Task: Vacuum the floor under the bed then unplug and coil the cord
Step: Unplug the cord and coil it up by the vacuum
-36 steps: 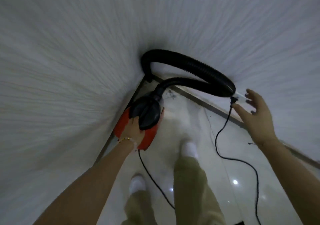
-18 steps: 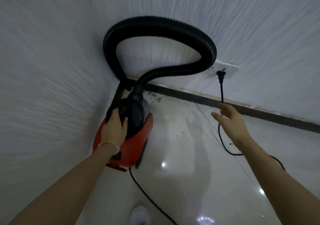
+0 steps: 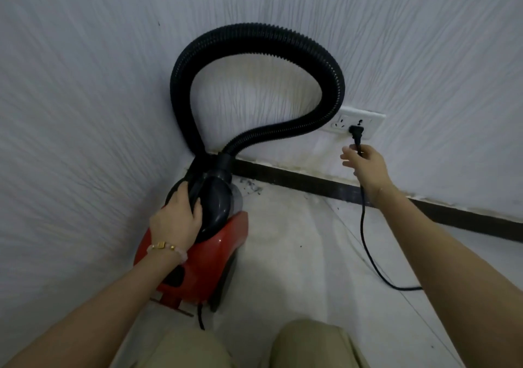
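The left hand (image 3: 177,217) lies over the black top of the vacuum cleaner (image 3: 198,263), its fingers curled round the dark handle part at the front; a beaded bracelet (image 3: 167,248) sits on that wrist. The right hand (image 3: 365,162) reaches toward the wall and pinches the cord (image 3: 364,237) between thumb and curled fingers just beneath the plug (image 3: 355,133), with one or two fingers sticking out loosely to the left. The plug sits in the white wall socket (image 3: 368,121), low on the textured wall (image 3: 424,56). From the hand the cord drops past the dark baseboard (image 3: 311,183) and curves away across the pale tiled floor (image 3: 297,254) to the right. The red-bodied vacuum cleaner stands in the corner of the room, and its black ribbed hose (image 3: 254,32) rises from the front in a big loop against the wall. A little dark dirt (image 3: 251,187) lies by the baseboard just beside the machine. The person's knees (image 3: 311,342), in khaki trousers, show at the bottom edge.
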